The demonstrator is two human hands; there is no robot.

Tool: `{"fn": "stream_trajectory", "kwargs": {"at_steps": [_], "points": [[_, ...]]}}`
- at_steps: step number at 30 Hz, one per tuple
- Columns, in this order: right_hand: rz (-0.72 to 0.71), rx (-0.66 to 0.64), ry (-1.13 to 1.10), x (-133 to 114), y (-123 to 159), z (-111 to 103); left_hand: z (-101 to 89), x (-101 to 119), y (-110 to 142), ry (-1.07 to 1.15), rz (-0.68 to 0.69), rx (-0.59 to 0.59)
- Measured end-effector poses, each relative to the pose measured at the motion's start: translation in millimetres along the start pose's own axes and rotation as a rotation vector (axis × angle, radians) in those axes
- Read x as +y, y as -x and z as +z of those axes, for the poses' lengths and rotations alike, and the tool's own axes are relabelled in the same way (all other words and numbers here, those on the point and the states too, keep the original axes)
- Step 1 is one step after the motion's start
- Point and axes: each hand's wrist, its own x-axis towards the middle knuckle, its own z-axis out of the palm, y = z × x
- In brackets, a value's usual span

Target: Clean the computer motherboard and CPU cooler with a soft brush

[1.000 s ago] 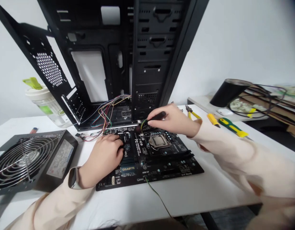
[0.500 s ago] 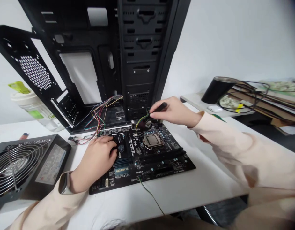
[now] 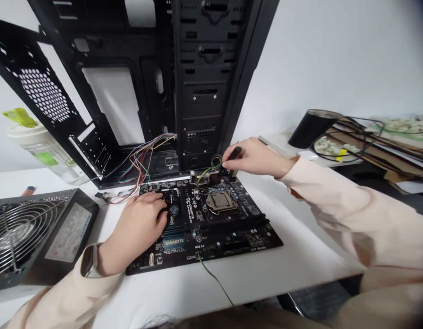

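1. At the far left, a computer power supply [image 3: 43, 233] lies flat on a white table [image 3: 300, 260], its wire fan guard facing up. Behind it stands a plastic jar [image 3: 43, 153] with a green part on top.
2. The left hand [image 3: 137, 230], with a smartwatch [image 3: 89, 260] on the wrist, rests over the near-left part of a Gigabyte motherboard [image 3: 211, 233]. Its fingers curl narrowly, with the tips on the board beside a capacitor [image 3: 174, 209], and they hold nothing that shows.
3. The motherboard lies flat, its far edge just in front of the base of an upright black PC case [image 3: 200, 87]. A bundle of coloured wires [image 3: 139, 164] spreads from the case base, near the board's far-left corner.
4. A green and yellow wire loop [image 3: 216, 161] rises from the far edge of the board, just left of the right fingertips. The right hand is much nearer to it; the left is well apart.
5. The right hand [image 3: 254, 157] pinches a short black object [image 3: 235, 153] between narrowly closed fingers. Its long axis slants from lower left to upper right, and its lower end points toward the loop. Whether they touch, I cannot tell.
6. Further right, a black tumbler [image 3: 314, 128] lies tilted beside a tangle of black cable [image 3: 365, 132].
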Motion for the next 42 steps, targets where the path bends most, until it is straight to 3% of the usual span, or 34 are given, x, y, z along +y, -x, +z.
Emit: {"fn": "stream_trajectory", "kwargs": {"at_steps": [3,6,8,11,15,17,21,26,31,35,37,40,42], "points": [[0.003,-0.022,0.144,7,0,4,0.0,0,0,0.001,0.004,0.007],[-0.075,0.090,0.214,8,2,7,0.2,0,0,0.000,0.008,0.007],[-0.102,0.141,0.134,6,2,11,0.3,-1,0,-0.001,0.012,0.007],[-0.056,0.107,0.006,7,-1,14,0.5,-1,0,-0.002,0.018,0.006],[-0.061,0.145,0.138,14,-7,9,0.9,-2,-1,0.001,0.027,0.002],[-0.061,0.165,0.088,14,-6,7,1.0,-2,0,0.002,0.028,0.003],[0.003,0.081,-0.049,11,-5,9,0.3,-2,-1,0.003,0.032,0.009],[0.010,0.188,-0.107,15,-6,9,0.1,-1,-1,0.004,0.038,0.011],[0.075,0.051,-0.243,20,-5,11,0.1,-1,-1,0.007,0.036,0.014],[0.045,0.174,-0.247,24,-4,9,-0.3,-1,-1,0.002,0.037,0.014],[0.043,0.161,-0.290,27,-4,6,-0.3,-1,-2,0.002,0.041,0.012],[0.050,0.063,-0.206,31,-4,2,-0.1,-1,-2,0.002,0.041,0.013],[0.029,0.081,-0.091,33,-4,2,-0.1,-2,-2,0.001,0.042,0.012]]}}
